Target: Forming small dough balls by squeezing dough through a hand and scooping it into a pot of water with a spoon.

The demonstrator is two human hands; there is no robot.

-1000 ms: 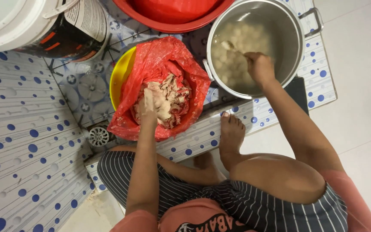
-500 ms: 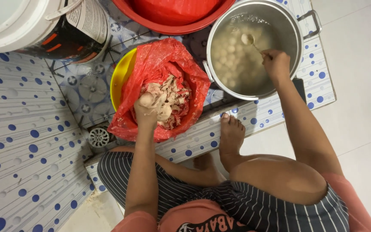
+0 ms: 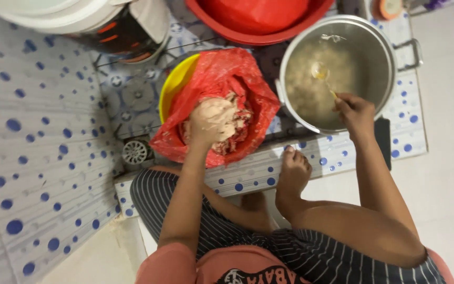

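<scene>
**Scoop, squeeze and drop, one ball at a time**

Head view: The left hand [image 3: 214, 120] was closed around a lump of pale paste [image 3: 222, 113], its fingers curled tight and covered in the sticky mix. It sat right over the red bag [image 3: 222, 73] that lined the yellow bowl [image 3: 173, 89], near the middle of the picture. More paste lay in the bag under the hand. The right hand [image 3: 354, 111] was at about 3 o'clock from the bowl. Its fingers pinched the thin handle of a spoon [image 3: 322, 73], and the spoon's end reached into the big metal pot [image 3: 384, 52]. The pot held cloudy water with small pale balls in it. A red basin [image 3: 258, 21] stood at 12 o'clock, and a white bucket [image 3: 53, 13] at 10 o'clock. One bare foot [image 3: 292, 176] rested on the dotted tile ledge [image 3: 337, 155].

To do this well, I think the squeeze should be soft and even, so each ball comes out round. The spoon should stay low over the water, so nothing splashes.
</scene>
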